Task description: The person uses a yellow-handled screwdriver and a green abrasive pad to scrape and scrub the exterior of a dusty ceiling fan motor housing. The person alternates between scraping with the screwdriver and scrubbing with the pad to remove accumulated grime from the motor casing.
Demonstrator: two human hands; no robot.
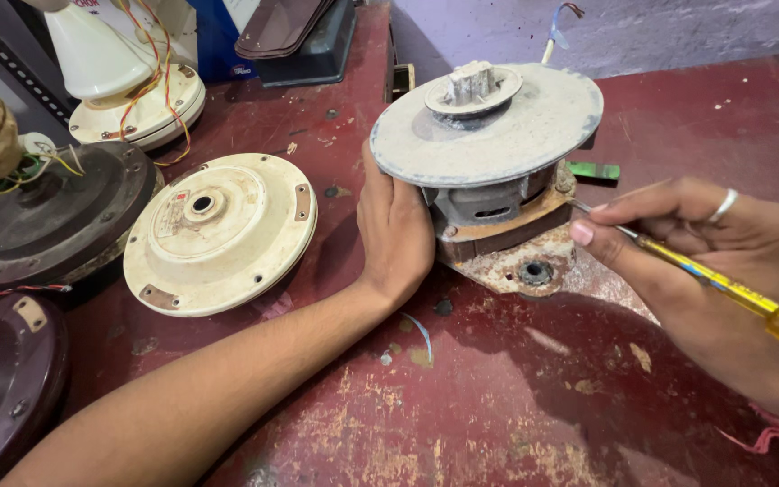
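The left hand [396, 230] lies flat against the motor [496, 171] on the red table [498, 406], fingers together, to keep it from sliding. The right hand [687, 243] pinches a yellow screwdriver [723, 284], its tip at the rusty base (grip tight).

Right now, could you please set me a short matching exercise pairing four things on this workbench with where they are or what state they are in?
Things:
1. left hand
2. screwdriver
3. cream motor housing
4. green piece

Places or states:
A. lying flat, left of the left hand
B. held in the right hand, tip at the motor's side
C. pressed against the rusty motor
D. on the table behind the motor, at its right

Pairs: 1-C, 2-B, 3-A, 4-D
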